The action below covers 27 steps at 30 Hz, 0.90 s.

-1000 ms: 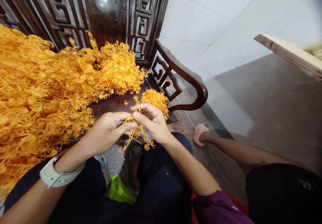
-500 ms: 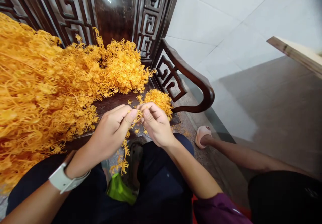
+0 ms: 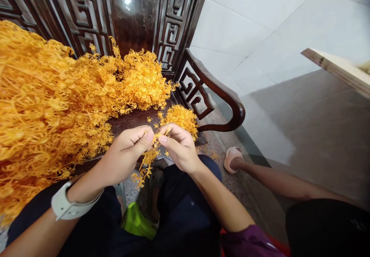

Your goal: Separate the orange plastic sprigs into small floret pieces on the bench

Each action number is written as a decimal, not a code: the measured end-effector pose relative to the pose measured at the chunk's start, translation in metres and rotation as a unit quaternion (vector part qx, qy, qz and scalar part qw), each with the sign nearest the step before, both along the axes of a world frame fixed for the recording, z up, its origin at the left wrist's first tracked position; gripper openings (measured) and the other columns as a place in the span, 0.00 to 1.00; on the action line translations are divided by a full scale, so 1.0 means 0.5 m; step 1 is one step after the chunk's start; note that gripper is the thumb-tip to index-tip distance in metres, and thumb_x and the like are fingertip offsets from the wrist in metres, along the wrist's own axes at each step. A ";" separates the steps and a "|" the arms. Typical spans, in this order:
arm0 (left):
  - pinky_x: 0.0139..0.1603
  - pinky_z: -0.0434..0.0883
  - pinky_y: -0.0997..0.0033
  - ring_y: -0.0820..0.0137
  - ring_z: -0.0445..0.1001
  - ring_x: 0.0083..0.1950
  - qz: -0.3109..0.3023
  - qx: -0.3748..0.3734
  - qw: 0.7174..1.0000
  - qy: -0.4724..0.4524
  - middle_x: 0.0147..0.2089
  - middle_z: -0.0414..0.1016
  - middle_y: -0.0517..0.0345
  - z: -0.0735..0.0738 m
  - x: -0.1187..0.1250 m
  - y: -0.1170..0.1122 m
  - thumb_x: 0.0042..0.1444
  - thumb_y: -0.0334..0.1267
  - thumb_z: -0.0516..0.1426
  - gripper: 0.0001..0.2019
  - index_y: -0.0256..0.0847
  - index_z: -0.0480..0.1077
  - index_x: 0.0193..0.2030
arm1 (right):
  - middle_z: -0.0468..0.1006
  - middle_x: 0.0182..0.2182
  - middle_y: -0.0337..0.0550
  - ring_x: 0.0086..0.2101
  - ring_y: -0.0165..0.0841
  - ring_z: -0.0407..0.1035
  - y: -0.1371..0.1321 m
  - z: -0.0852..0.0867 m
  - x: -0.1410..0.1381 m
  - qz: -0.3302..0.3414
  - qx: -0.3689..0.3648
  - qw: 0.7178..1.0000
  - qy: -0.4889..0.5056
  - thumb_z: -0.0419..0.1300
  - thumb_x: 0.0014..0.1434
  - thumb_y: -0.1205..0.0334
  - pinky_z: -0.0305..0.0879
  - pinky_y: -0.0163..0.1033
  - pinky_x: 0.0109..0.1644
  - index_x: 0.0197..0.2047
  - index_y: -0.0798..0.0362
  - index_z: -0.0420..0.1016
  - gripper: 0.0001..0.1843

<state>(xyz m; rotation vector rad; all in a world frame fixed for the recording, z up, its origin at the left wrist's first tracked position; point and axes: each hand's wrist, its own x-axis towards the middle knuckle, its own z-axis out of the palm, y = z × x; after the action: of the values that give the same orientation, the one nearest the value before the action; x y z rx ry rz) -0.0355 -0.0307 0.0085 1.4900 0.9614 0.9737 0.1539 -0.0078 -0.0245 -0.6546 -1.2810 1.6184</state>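
Both hands (image 3: 156,149) pinching orange sprig (image 3: 146,162), bench edge (image 3: 135,157) beneath

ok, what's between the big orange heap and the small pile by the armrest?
Head view: a strip of dark wooden seat with a few loose orange bits separates the big heap from the small pile.

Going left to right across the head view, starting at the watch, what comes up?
The watch → left hand → sprig, pinched by both hands → right hand → slipper → board.
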 end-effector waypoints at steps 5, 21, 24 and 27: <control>0.38 0.64 0.67 0.69 0.67 0.35 -0.059 -0.059 0.994 -0.076 0.32 0.70 0.57 -0.013 -0.008 0.002 0.74 0.51 0.52 0.22 0.39 0.70 0.32 | 0.79 0.31 0.37 0.28 0.28 0.73 0.001 0.005 0.000 0.052 -0.049 0.997 0.019 0.72 0.63 0.58 0.74 0.36 0.37 0.49 0.51 0.79 0.13; 0.34 0.61 0.67 0.72 0.64 0.32 0.042 0.064 0.992 0.104 0.29 0.65 0.62 0.002 0.016 -0.003 0.74 0.46 0.51 0.21 0.40 0.65 0.29 | 0.60 0.17 0.27 0.17 0.20 0.46 -0.014 0.030 -0.005 -0.065 -0.007 0.995 -0.072 0.73 0.56 0.61 0.43 0.30 0.20 0.34 0.53 0.80 0.08; 0.34 0.62 0.68 0.73 0.65 0.31 0.043 0.071 0.993 0.085 0.28 0.65 0.62 0.006 0.018 -0.010 0.75 0.45 0.51 0.22 0.40 0.64 0.28 | 0.59 0.16 0.26 0.17 0.20 0.44 -0.019 0.045 -0.006 -0.065 0.045 0.994 -0.081 0.70 0.60 0.60 0.45 0.30 0.19 0.34 0.53 0.78 0.07; 0.33 0.63 0.69 0.73 0.65 0.30 0.046 0.040 0.996 0.057 0.27 0.65 0.62 0.005 0.020 -0.014 0.75 0.45 0.52 0.22 0.40 0.65 0.27 | 0.65 0.18 0.29 0.17 0.21 0.48 -0.022 0.040 -0.004 -0.089 0.125 0.983 -0.104 0.69 0.63 0.60 0.49 0.31 0.20 0.38 0.52 0.81 0.05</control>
<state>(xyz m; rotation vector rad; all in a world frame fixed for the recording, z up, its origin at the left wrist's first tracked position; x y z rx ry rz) -0.0255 -0.0375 0.0112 1.5940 1.0925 1.0118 0.1521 -0.0190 -0.0044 -0.7712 -1.5038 1.2433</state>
